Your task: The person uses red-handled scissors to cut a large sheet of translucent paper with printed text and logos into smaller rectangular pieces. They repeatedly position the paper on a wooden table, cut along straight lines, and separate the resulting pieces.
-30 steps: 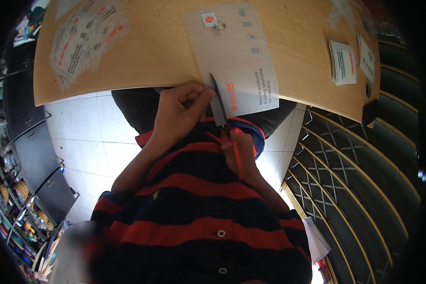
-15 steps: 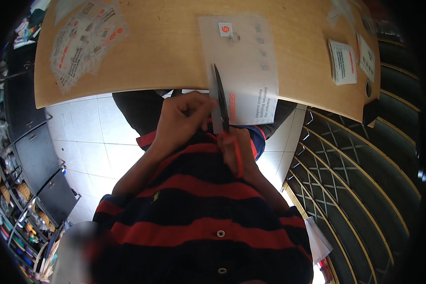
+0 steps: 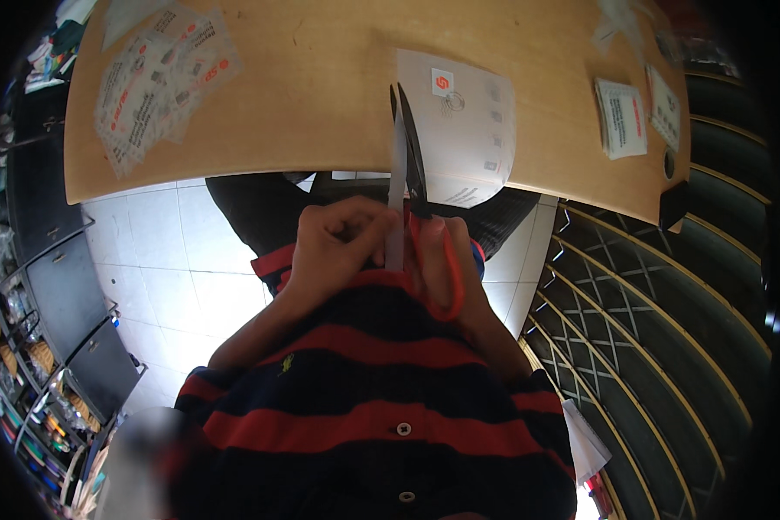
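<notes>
My right hand (image 3: 442,260) grips a pair of scissors (image 3: 415,160) by its red handles. The black blades are apart and point away from me, along the left side of a translucent printed sheet (image 3: 470,121). A narrow strip (image 3: 397,186) of that sheet runs to the left of the near blade, partly cut from the rest. My left hand (image 3: 338,238) pinches the strip near its lower end. Much of the sheet rests on the table, and its near part is hidden behind the scissors and my right hand.
Several loose printed translucent pieces (image 3: 160,87) are spread on the wooden table (image 3: 303,95) at the left. A stack of printed cards (image 3: 622,120) lies at the right, with another pile (image 3: 665,106) beside it. Dark cabinets (image 3: 69,260) stand left; a folding metal gate (image 3: 615,286) is at right.
The scissors have advanced up along the sheet, and their blades now spread apart. The strip has separated further on the left. The sheet has tilted and its near edge sits farther away.
</notes>
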{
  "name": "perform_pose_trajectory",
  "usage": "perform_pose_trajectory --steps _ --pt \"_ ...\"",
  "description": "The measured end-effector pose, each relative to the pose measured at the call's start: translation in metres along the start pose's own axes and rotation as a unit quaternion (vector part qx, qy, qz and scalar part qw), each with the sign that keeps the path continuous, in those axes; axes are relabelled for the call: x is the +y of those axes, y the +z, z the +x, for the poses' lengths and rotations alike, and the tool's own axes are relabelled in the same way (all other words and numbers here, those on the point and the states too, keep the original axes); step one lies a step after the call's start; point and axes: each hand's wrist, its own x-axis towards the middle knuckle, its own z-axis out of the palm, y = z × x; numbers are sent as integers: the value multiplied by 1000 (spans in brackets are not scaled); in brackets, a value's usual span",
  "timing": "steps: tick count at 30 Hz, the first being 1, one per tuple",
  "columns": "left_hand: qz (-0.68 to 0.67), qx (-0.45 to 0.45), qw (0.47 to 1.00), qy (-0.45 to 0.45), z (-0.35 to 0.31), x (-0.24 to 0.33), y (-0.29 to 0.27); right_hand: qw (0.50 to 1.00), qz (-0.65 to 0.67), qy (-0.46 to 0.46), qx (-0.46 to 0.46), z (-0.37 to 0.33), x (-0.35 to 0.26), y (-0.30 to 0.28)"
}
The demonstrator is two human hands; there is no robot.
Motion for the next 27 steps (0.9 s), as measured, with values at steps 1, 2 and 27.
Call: perform_pose_trajectory --steps 1,2,27 --pt "-10 -2 1000 2 0 2 1 1000 0 4 0 2 -3 -2" --pt "-20 -3 1000 5 0 4 1 999 12 21 -35 10 -22 -10" --pt "347 344 846 212 85 66 -89 976 177 -58 -114 135 -83 -54"
